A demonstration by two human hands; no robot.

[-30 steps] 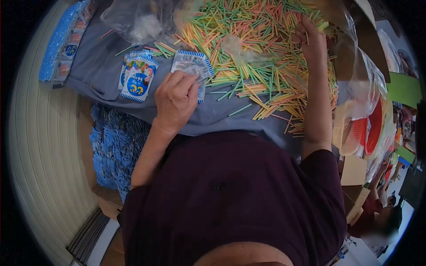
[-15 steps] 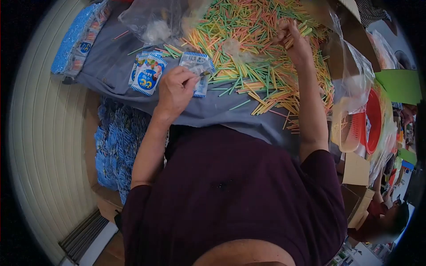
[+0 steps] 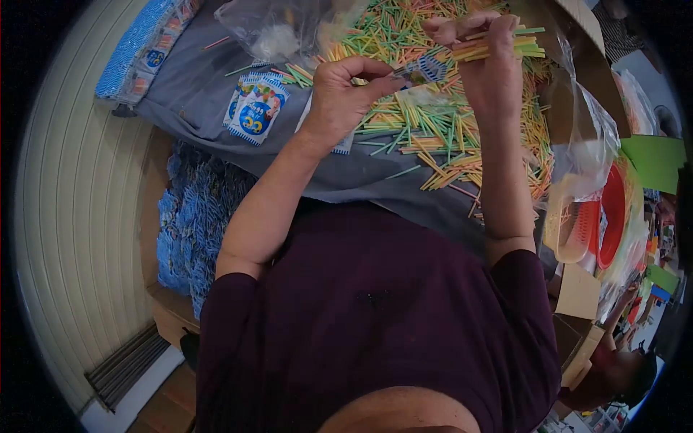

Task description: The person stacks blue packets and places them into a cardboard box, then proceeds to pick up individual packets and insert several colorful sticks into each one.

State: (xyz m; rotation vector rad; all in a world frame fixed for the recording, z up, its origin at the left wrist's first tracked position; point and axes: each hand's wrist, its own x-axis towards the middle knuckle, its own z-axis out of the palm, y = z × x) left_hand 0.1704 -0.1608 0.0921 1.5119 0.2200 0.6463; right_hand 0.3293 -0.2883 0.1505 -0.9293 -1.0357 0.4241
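Note:
My left hand (image 3: 343, 101) pinches a small clear packet (image 3: 432, 69) with a blue-and-white striped edge between thumb and fingers. It hovers over a heap of thin coloured sticks (image 3: 404, 32), green, yellow, orange and pink. A small bundle of sticks (image 3: 530, 50) lies in my right hand (image 3: 494, 83), fingers curled round it, its ends pointing right. Left of my left hand, several printed packets (image 3: 256, 110) overlap on the grey cloth (image 3: 195, 94). Partly hidden behind my left wrist lies another packet (image 3: 345, 144).
A cardboard box (image 3: 170, 317) of blue packaging (image 3: 191, 238) stands below the cloth at left. A blue-patterned bag (image 3: 141, 54) lies at upper left, a clear plastic bag (image 3: 267, 25) at the top. Red (image 3: 613, 216) and cream baskets (image 3: 567, 231) stand at right, near another person (image 3: 606, 375).
My left hand has moved right and up from the flat packets, now with a packet over the sticks. My right hand has risen from the heap, its bundle of sticks now plainly visible.

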